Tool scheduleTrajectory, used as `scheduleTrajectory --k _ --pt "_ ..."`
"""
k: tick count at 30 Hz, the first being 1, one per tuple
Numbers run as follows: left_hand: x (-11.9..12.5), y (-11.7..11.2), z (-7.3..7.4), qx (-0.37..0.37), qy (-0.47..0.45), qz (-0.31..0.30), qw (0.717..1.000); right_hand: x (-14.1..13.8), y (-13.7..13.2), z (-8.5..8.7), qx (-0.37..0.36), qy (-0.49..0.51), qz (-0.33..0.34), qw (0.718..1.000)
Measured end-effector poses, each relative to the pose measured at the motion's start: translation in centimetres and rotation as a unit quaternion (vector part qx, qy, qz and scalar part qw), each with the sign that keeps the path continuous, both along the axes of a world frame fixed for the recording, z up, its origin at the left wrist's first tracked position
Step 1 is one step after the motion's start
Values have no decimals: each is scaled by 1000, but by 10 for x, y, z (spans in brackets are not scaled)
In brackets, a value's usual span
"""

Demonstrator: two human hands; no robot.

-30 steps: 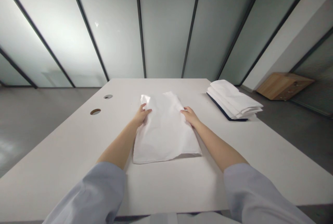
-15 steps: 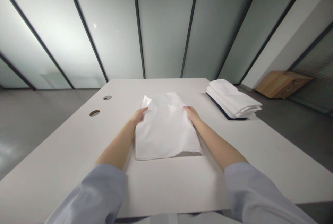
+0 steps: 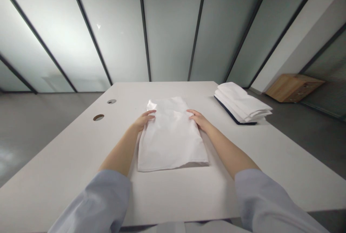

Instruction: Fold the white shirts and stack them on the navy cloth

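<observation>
A folded white cloth lies in front of me on the white table, its near edge slightly raised toward the right. My left hand rests at the cloth's left side, with fingers apart and reaching over the edge onto its top. At the opposite side, my right hand mirrors it, fingertips spread on the cloth's upper right part. Any fingers under the cloth are hidden.
On the right of the table sits a stack of folded white cloths over a dark flat item. Two round holes, one open, are at the left. A wooden cabinet stands beyond on the floor.
The cloth has shifted slightly toward me and lies flatter. More fingers of both hands now show on top of it, and my right hand has come a little inward.
</observation>
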State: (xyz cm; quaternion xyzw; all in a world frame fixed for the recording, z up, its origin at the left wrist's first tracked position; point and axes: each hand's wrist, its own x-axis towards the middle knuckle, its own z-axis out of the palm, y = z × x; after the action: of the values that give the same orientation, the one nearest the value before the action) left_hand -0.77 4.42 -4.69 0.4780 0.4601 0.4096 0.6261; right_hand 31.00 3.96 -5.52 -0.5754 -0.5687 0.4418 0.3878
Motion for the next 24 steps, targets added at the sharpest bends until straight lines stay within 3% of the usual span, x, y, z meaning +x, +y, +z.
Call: scheduleTrajectory --k 4,9,13,16,19,22,24 --pt "4 1 -5 14 41 -29 999 3 0 -2 1 4 24 1000" --pt "11 9 -11 34 109 27 993 4 3 0 31 1 11 999" --pt "6 16 -6 101 211 43 971 2 5 5 72 -86 7 994" --pt "3 17 6 187 347 22 919 3 7 10 109 -193 22 975" --pt "2 11 25 290 482 21 827 6 8 18 194 -276 -3 941" --pt "1 1 50 386 542 54 744 14 4 32 263 -262 -9 928" --pt "0 -5 69 408 540 29 735 19 0 46 270 -207 11 940"
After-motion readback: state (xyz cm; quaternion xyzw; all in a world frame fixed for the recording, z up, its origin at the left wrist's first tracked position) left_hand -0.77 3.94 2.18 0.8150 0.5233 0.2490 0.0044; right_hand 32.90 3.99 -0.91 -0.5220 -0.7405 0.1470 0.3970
